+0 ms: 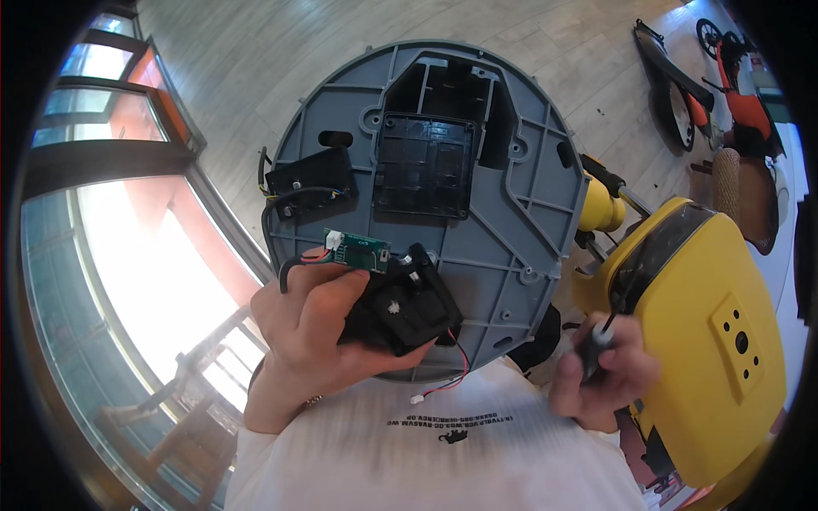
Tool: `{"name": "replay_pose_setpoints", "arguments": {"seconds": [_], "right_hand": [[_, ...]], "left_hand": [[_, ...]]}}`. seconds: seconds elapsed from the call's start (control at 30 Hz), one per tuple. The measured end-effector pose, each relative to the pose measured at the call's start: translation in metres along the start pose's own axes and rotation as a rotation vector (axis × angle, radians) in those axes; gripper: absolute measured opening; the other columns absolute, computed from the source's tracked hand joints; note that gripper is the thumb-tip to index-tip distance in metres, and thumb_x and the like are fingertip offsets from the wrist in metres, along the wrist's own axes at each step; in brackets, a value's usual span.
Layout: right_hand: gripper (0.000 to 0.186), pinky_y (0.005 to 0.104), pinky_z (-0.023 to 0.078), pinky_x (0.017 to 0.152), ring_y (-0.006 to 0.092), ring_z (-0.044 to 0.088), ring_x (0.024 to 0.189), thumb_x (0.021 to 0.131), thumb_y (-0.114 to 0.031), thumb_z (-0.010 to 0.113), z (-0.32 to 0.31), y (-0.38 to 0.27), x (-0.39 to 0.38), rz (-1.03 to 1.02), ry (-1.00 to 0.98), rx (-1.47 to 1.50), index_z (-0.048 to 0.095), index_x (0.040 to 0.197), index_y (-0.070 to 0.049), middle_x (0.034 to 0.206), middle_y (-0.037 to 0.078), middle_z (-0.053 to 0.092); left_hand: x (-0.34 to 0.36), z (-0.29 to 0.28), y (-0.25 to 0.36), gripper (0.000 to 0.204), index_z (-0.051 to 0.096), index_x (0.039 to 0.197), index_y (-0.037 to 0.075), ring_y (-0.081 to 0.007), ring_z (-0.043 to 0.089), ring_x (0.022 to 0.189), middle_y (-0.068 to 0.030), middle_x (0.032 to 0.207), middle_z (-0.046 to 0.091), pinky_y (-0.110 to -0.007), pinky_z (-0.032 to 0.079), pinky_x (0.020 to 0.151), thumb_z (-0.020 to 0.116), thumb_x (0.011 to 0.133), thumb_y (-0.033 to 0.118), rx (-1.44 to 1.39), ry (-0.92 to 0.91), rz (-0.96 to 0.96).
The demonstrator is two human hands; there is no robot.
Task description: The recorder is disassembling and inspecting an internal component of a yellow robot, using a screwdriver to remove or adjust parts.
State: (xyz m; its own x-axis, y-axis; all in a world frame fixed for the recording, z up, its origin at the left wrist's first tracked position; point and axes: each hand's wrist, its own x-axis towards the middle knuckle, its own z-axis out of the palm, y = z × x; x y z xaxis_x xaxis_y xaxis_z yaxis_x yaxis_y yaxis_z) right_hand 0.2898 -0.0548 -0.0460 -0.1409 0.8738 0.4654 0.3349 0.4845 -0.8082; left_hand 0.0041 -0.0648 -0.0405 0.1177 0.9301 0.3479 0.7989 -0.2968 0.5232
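Observation:
My left hand (298, 336) is closed around a black plastic housing (422, 315) with a small pale gear-like part on its face. A green circuit board (365, 253) with a white plug and a cable sits against my left fingertips. From the housing hangs a thin red and black wire (466, 362) ending in a white connector. Both are over the near part of a round grey ribbed plastic base (545, 247). My right hand (626, 366), slightly blurred, grips a dark-handled screwdriver (594, 349) off the base's near right side; its shaft points up.
On the base lie a square black tray-like part (424, 170) and a small black box (311, 180) with cables. A yellow machine (707, 341) stands close at the right. Glass doors (128, 247) line the left; a red scooter (745, 111) is at the far right.

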Motion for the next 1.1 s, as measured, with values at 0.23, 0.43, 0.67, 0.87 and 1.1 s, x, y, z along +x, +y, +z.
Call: {"name": "replay_pose_setpoints", "arguments": {"seconds": [0.23,0.43,0.67,0.87,1.1], "right_hand": [[0.019,0.0274,0.041,0.043,0.0167,0.051,0.047,0.07,-0.003,0.075,-0.001,-0.008,-0.025,-0.122,-0.336,0.01,0.064,0.085,-0.004,0.078,0.009,0.065],[0.051,0.0266,0.044,0.044,0.0158,0.052,0.046,0.066,-0.001,0.067,0.008,-0.015,-0.015,-0.137,-0.44,0.022,0.067,0.116,0.006,0.066,0.006,0.059],[0.054,0.0244,0.039,0.042,0.0111,0.048,0.048,0.061,0.002,0.066,0.02,-0.023,-0.016,-0.083,-0.411,0.057,0.073,0.114,0.003,0.066,0.0,0.056],[0.052,0.024,0.038,0.042,0.0107,0.047,0.048,0.06,0.002,0.065,0.021,-0.027,-0.017,-0.042,-0.394,0.065,0.073,0.112,0.004,0.065,0.0,0.055],[0.053,0.0267,0.044,0.044,0.0151,0.052,0.047,0.064,0.001,0.065,0.028,-0.024,-0.017,-0.118,-0.432,0.048,0.066,0.117,0.009,0.067,0.004,0.056]], "left_hand": [[0.005,-0.006,0.001,0.079,0.051,0.102,0.005,-0.0266,0.07,0.085,-0.0169,0.097,0.069,-0.033,0.058,0.068,0.1,0.046,0.03,0.029,-0.051,0.035],[0.004,0.003,-0.004,0.066,0.063,0.098,0.005,-0.0221,0.067,0.076,-0.0075,0.093,0.068,-0.031,0.05,0.057,0.097,0.05,0.035,-0.05,0.061,0.055],[0.005,-0.005,0.002,0.076,0.055,0.102,0.004,-0.0244,0.07,0.082,-0.0139,0.096,0.071,-0.031,0.057,0.068,0.099,0.047,0.032,0.052,-0.03,0.048],[0.002,-0.007,0.005,0.075,0.056,0.102,0.003,-0.0241,0.071,0.083,-0.0132,0.095,0.071,-0.031,0.057,0.068,0.099,0.047,0.031,0.119,-0.055,0.03],[0.004,-0.004,-0.001,0.073,0.056,0.101,0.002,-0.0259,0.071,0.085,-0.0154,0.095,0.07,-0.031,0.059,0.069,0.098,0.049,0.029,-0.002,-0.006,0.041]]}}
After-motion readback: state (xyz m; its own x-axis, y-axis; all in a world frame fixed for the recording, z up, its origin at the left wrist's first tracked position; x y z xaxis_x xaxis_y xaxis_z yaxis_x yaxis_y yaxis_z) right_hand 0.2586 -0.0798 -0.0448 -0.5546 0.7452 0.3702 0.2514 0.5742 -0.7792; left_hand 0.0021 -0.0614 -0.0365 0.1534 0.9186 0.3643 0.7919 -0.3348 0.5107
